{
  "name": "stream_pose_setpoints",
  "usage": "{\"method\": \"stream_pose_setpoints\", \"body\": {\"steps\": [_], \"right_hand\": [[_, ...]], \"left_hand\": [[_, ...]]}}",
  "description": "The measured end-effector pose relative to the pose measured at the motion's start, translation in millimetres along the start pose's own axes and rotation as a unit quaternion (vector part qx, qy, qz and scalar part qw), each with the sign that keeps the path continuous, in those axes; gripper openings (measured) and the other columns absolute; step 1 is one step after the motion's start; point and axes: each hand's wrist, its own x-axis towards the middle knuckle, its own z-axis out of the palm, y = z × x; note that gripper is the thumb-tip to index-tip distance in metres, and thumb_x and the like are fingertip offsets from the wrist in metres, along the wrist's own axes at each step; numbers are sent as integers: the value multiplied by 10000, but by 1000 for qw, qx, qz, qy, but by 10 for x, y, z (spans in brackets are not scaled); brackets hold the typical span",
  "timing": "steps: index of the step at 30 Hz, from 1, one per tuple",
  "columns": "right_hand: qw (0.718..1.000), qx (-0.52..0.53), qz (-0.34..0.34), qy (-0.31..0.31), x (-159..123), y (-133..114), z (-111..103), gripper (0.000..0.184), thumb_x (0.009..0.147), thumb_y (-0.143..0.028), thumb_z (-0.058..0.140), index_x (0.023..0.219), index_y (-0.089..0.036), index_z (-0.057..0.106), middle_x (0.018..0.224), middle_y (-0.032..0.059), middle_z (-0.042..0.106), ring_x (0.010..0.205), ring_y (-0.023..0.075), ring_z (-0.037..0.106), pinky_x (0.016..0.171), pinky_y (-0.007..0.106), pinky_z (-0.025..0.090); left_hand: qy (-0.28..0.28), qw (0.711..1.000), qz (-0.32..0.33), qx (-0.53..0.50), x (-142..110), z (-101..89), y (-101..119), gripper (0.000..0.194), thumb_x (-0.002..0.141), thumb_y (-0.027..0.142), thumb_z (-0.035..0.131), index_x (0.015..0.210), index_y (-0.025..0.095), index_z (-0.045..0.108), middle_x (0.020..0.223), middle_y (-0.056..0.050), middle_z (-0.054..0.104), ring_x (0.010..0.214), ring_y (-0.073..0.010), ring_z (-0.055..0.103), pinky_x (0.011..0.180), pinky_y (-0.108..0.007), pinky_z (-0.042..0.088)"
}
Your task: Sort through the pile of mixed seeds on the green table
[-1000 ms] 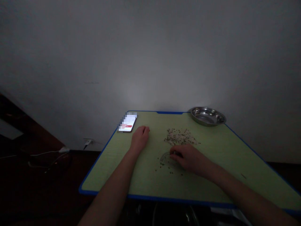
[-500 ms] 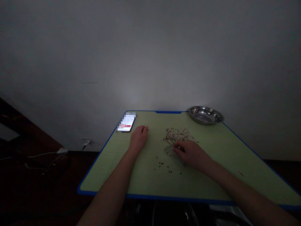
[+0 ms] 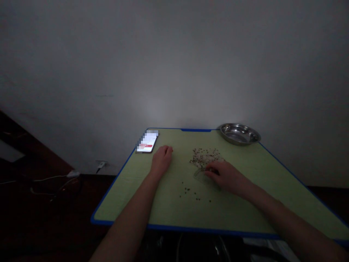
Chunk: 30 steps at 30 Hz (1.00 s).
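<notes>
My right hand (image 3: 225,175) lies on the green table (image 3: 253,196), its fingers curled over a small clear dish (image 3: 200,175) at the near edge of a pile of small mixed grains and dark seeds (image 3: 204,156). A few loose dark seeds (image 3: 195,194) are scattered nearer to me. My left hand (image 3: 162,159) rests on the table in a loose fist, just below a lit phone (image 3: 147,142). Nothing shows inside the left hand.
A shallow steel bowl (image 3: 240,133) sits at the table's far right corner. The table has a blue rim and stands against a pale wall. On the dark floor to the left lie cables and a plug (image 3: 71,174). The room is dim.
My right hand has slid the clear dish away from me and to the right, from the loose seeds up to the edge of the pile. My left hand has stayed put.
</notes>
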Motion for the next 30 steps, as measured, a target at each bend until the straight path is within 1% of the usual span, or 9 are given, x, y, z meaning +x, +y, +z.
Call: {"method": "stream_pose_setpoints", "body": {"steps": [6,13,18,21,23,26,30], "right_hand": [[1000,5,-13,-16,65,-235,63,154,836,-270,543,805,-189,670,724,20,679,643,141,576,603,244,359],[999,-28,-14,-5,216,-338,168,186,851,-322,536,839,-196,672,770,36,693,687,163,592,630,267,366],[998,-58,17,28,376,-302,218,229,870,-337,500,851,-181,666,809,67,696,740,186,609,652,283,380],[994,-85,59,36,417,-206,152,255,879,-355,478,854,-183,665,825,73,694,748,195,609,640,286,384],[992,-103,67,31,420,-152,85,255,877,-361,481,861,-191,669,829,70,693,754,199,608,633,283,385],[994,-106,31,1,425,-156,13,223,862,-351,514,878,-197,674,837,61,694,752,186,606,636,272,387],[995,-87,-39,-37,491,-334,31,214,859,-348,525,926,-215,679,869,47,703,770,177,611,649,263,392]], "left_hand": [[2,1000,3,-4,-1,-2,1,334,860,353,321,788,177,595,866,-75,628,861,-189,561,781,-309,415],[4,1000,20,-9,2,17,-37,337,862,371,318,779,179,582,849,-70,624,850,-188,560,777,-310,416],[8,1000,16,-10,3,14,-42,344,860,377,309,766,177,573,846,-70,620,840,-187,556,772,-312,412],[4,1000,8,-10,0,10,-30,346,858,382,310,781,176,578,853,-71,620,836,-189,554,758,-313,410],[3,1000,6,-6,0,9,-23,346,858,377,311,791,175,583,855,-72,620,834,-190,554,750,-312,410],[5,1000,11,-3,0,9,-19,348,860,366,310,783,173,589,857,-73,623,844,-189,556,761,-311,409],[6,1000,8,-6,3,8,-22,345,859,368,313,776,177,588,846,-69,625,836,-186,559,757,-307,415]]}}
